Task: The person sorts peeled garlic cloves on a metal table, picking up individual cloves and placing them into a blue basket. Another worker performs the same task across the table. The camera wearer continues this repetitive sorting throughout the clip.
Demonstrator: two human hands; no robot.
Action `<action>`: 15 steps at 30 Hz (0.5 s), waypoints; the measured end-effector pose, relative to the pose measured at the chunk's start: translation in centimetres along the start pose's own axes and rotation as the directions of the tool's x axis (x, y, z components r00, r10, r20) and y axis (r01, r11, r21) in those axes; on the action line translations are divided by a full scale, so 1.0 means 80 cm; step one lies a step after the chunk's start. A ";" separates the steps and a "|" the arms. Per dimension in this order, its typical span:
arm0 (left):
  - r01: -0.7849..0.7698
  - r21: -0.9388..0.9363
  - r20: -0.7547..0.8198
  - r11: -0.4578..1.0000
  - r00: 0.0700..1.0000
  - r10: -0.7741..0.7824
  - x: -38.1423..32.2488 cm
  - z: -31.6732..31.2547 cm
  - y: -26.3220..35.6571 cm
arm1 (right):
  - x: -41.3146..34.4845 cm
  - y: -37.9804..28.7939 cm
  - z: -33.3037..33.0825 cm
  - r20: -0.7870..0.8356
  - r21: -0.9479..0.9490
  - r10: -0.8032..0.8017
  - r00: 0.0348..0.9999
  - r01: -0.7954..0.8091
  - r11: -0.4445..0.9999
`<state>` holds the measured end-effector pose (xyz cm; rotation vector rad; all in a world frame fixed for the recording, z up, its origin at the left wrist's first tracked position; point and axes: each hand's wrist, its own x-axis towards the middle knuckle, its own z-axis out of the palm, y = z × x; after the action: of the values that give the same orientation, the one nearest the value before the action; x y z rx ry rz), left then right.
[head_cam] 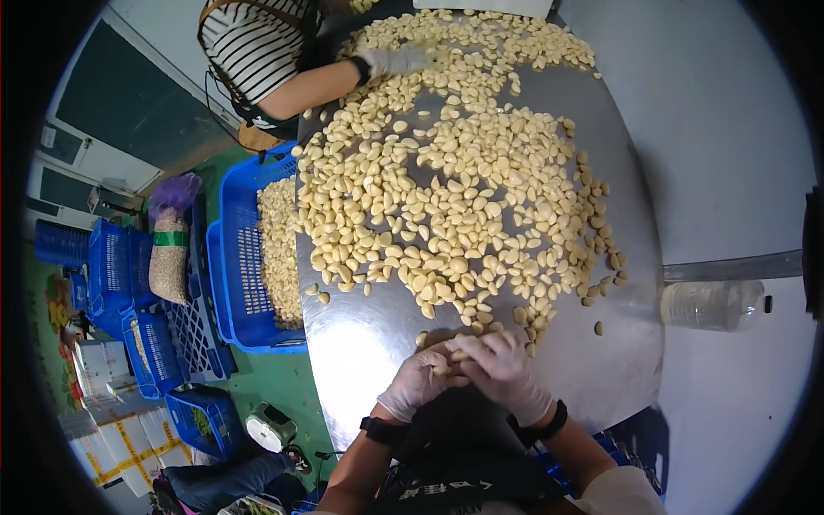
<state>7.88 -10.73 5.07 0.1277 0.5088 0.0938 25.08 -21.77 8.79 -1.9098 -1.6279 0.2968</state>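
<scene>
Both my hands wear thin whitish gloves and meet at the near edge of a metal table (599, 380). Between the thumb and fingers of my left hand (412, 384) is a peeled garlic clove (441, 371). My right hand (502, 368) reaches across to the left one, its fingers bent around another pale clove (458, 355). Just beyond my fingertips begins a wide spread of peeled garlic cloves (463, 212), loosely scattered over the tabletop. A few single cloves lie close to my knuckles.
A co-worker's gloved hand (399, 61) touches the cloves at the far left. Beside the table's left edge stands a blue plastic crate (244, 257) holding more cloves. A clear plastic bottle (711, 306) lies along the right side. A full mesh sack (168, 264) rests beyond the crate.
</scene>
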 end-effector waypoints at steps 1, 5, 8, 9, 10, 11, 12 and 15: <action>0.029 0.023 -0.011 0.999 1.000 -0.029 0.001 -0.003 -0.003 | -0.013 -0.001 -0.007 0.054 0.039 0.010 0.998 -0.012 0.999; 0.090 0.031 -0.064 0.995 0.994 -0.088 -0.012 -0.012 -0.014 | -0.023 0.054 -0.016 -0.252 -0.057 0.213 0.944 -0.234 0.971; 0.070 0.041 -0.063 0.997 0.996 -0.068 -0.020 -0.012 -0.018 | -0.008 0.096 -0.005 -0.338 -0.247 0.282 0.898 -0.373 0.894; 0.055 0.084 -0.046 0.995 0.998 -0.051 -0.020 -0.011 -0.017 | -0.001 0.097 0.003 -0.224 -0.323 0.285 0.932 -0.346 0.881; 0.041 0.109 -0.029 0.993 0.999 -0.038 -0.022 -0.009 -0.014 | 0.008 0.091 0.017 -0.131 -0.365 0.298 0.946 -0.325 0.872; 0.026 0.113 -0.085 0.993 0.996 -0.017 -0.022 -0.007 -0.010 | 0.018 0.081 0.030 -0.039 -0.403 0.315 0.948 -0.303 0.863; 0.010 0.101 -0.141 0.995 0.990 0.004 -0.022 -0.006 -0.005 | 0.032 0.073 0.039 -0.012 -0.377 0.264 0.964 -0.249 0.892; -0.048 0.101 -0.204 0.994 0.977 0.068 -0.022 -0.011 0.025 | 0.081 0.058 0.048 0.157 -0.314 0.115 0.981 -0.061 0.948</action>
<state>5.76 -8.90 5.45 0.2277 0.7188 0.1406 28.29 -14.79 4.44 -2.2494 -1.7909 0.2643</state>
